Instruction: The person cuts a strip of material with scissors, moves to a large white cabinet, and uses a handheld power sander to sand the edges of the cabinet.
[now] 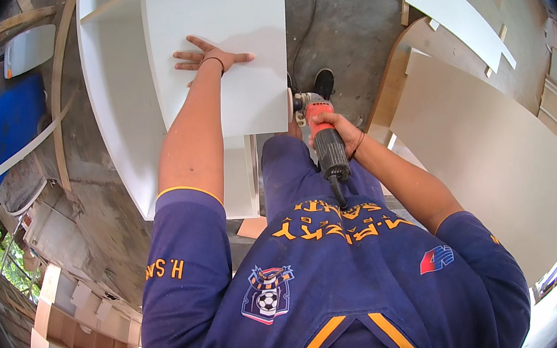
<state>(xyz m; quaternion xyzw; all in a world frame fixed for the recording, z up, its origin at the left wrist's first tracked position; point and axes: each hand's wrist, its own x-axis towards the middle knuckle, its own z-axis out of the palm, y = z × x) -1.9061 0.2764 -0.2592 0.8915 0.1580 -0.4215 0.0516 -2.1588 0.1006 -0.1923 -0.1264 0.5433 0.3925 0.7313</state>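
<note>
My left hand (pixel 212 59) lies flat with fingers spread on the white top panel (pixel 218 9) of a cabinet-like piece. In my right hand (pixel 339 131) is a red and black angle grinder (pixel 322 121), gripped round its body. The grinder's disc (pixel 292 109) stands against the panel's right edge close to its near corner; whether it is touching or spinning I cannot tell. A black cord leads from the grinder's rear end toward my body. Below the top panel, white side boards (pixel 241 178) of the same piece show.
On the right lie a large pale board (pixel 488 143) and a white curved panel (pixel 455 9) on wooden strips. A dark cable (pixel 310 16) runs over the concrete floor ahead. My shoe (pixel 324 83) is beside the grinder. Far left are a blue panel (pixel 4 147) and long bent strips (pixel 58 96).
</note>
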